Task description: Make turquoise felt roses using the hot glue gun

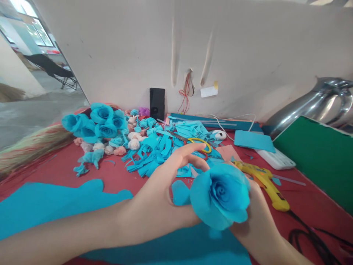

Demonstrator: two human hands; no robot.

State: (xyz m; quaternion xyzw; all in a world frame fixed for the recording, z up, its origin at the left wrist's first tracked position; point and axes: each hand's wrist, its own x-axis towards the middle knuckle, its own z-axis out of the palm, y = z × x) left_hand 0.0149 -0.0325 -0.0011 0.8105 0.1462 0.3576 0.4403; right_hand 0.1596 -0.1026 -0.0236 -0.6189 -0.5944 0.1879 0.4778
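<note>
A blue crepe-paper rose [220,195] is held up in front of me, its spiral centre facing the camera. My left hand [160,198] curves round its left side, thumb at the lower petals and fingers arched over the top edge. My right hand [257,217] supports the rose from behind on the right; most of its fingers are hidden by the petals. Through the gap of my left hand shows a rounded blue paper piece [180,193]. Beneath my arms lie blue paper sheets [55,202].
A yellow glue gun [264,184] with a black cord lies at right. Yellow-handled scissors [200,143] rest among blue paper strips [154,151]. Finished blue roses [102,114] stand back left. A phone [157,103], a metal jug [309,103] and a green board [317,158] are behind.
</note>
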